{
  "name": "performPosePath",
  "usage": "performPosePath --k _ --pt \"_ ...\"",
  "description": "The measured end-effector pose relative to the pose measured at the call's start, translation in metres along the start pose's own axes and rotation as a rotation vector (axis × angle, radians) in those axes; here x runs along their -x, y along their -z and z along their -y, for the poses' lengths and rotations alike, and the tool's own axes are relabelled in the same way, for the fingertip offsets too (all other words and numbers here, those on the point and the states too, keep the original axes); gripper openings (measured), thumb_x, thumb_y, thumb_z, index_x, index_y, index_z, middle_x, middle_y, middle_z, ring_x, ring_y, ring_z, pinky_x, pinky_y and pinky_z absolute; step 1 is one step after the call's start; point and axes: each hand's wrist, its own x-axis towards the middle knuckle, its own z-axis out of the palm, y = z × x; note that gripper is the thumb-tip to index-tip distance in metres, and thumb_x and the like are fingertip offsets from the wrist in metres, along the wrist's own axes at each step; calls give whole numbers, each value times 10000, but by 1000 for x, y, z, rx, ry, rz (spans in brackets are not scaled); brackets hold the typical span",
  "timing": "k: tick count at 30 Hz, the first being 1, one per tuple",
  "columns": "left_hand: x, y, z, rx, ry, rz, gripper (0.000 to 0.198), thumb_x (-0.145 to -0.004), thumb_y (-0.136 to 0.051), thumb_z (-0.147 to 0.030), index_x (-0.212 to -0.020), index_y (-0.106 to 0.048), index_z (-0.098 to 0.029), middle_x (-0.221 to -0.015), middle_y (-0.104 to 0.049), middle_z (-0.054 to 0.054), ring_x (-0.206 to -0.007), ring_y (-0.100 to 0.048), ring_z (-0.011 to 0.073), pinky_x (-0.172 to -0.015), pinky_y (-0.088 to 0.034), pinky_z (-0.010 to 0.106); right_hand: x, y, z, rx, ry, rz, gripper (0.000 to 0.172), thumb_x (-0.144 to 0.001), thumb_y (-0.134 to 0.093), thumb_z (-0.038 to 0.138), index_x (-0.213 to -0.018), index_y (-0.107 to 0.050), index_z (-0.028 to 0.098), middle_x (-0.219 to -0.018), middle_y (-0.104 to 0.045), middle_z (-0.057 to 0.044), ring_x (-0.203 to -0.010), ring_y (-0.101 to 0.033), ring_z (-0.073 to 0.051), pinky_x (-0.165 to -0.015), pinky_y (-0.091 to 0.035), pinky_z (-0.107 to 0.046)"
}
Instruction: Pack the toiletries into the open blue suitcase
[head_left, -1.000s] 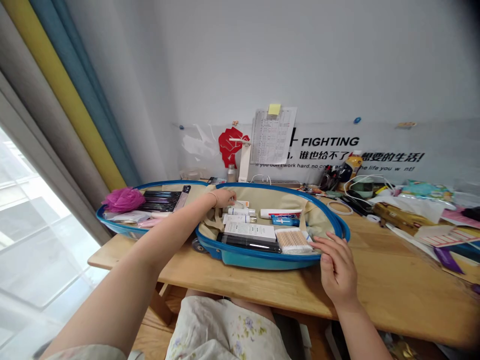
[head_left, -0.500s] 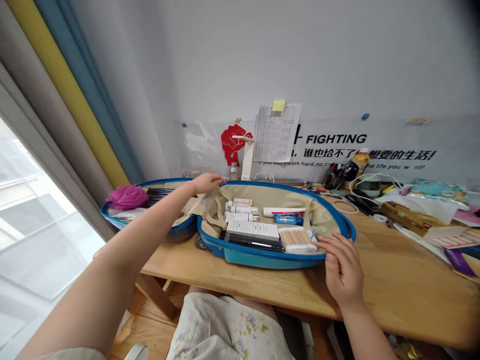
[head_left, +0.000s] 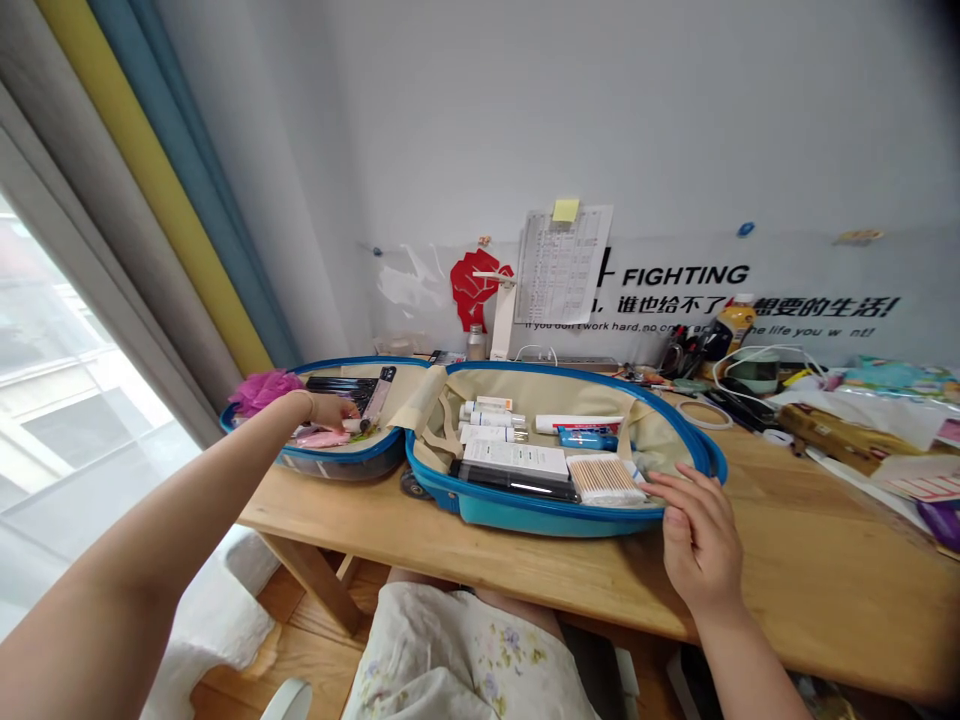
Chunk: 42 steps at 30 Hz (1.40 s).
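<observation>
An open blue suitcase lies on the wooden desk, both halves lined in beige. My left hand reaches into the left half, fingers curled over a pink packet beside black items; what it grips is unclear. A pink bath puff lies at that half's left end. My right hand rests open on the right half's front rim, next to a pack of cotton swabs. White tubes, boxes and toothpaste fill this half.
Clutter covers the desk's right side: a mug, cables, a bottle, tape ring, papers and pouches. A wall banner with a pinned sheet stands behind. Curtains and a window are at left. My floral-clothed lap is under the desk edge.
My left hand has moved from the tubes in the right half, over the hinge, into the left half. The right hand stays on the rim. The view has drifted slightly left.
</observation>
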Motion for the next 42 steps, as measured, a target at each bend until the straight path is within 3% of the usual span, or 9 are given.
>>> performPosePath --k 8,12,15,18,22,25,29,36,42 --pt "8 -2 -4 -39 -5 -178 379 -705 -534 -392 -1010 -606 -179 -925 -708 83 -883 -654 270 -856 -499 361 -2 1 2 -4 25 -11 254 -919 -427 231 -960 -677 226 -980 -697 -73 -1143 -579 -268 -1032 -390 -524" --pt "10 23 -19 -33 -40 -413 524 -869 -357 -404 -1307 -450 -132 -1193 -616 146 -1137 -565 289 -1012 -412 399 -1 1 1 1 16 0 253 -920 -427 246 -964 -676 225 -991 -697 -74 -1147 -580 -270 -1038 -386 -529" --pt "1 51 -57 -34 -159 -539 580 -921 -301 -426 -1432 -321 -154 -1306 -535 139 -1249 -481 275 -1087 -335 387 0 0 0 -2 14 -2 255 -920 -428 256 -960 -679 229 -983 -698 -72 -1136 -587 -270 -1041 -384 -529" --pt "-17 69 -113 -78 -364 -517 583 -934 -317 -422 -1457 -311 -166 -1341 -511 141 -1259 -476 279 -1075 -347 388 -1 1 0 -8 31 -11 250 -915 -428 230 -962 -674 231 -988 -697 -70 -1140 -584 -268 -1044 -378 -528" --pt "-51 65 -181 -118 -449 -401 500 -906 -425 -371 -1382 -449 -220 -1287 -590 88 -1171 -553 250 -1023 -398 343 -1 2 1 4 36 7 248 -912 -428 216 -979 -666 234 -1006 -694 -68 -1141 -579 -263 -1039 -379 -524" --pt "-73 51 -205 -151 -462 -326 445 -862 -501 -335 -1291 -548 -225 -1271 -624 74 -1138 -583 244 -993 -424 326 -1 2 1 4 31 7 249 -912 -426 219 -973 -666 238 -1002 -694 -64 -1133 -580 -259 -1031 -389 -514" --pt "-88 36 -210 -177 -447 -263 429 -847 -508 -296 -1259 -590 -212 -1282 -634 84 -1152 -588 238 -997 -429 322 -1 2 2 2 37 3 249 -912 -424 217 -962 -667 238 -1001 -692 -62 -1139 -575 -256 -1029 -390 -508" --pt "-85 31 -201 -123 -446 -221 425 -885 -419 -265 -1257 -623 -279 -1323 -619 12 -1189 -582 187 -1024 -414 278 0 3 0 11 31 18 249 -916 -424 226 -974 -667 230 -1001 -694 -69 -1138 -579 -261 -1035 -383 -525" --pt "-52 38 -181 21 -439 -434 472 -924 -331 -257 -1341 -554 -250 -1403 -552 7 -1264 -514 174 -1075 -371 272 1 2 -3 0 21 24 259 -920 -424 254 -979 -675 227 -1023 -694 -75 -1166 -568 -279 -1036 -388 -528"
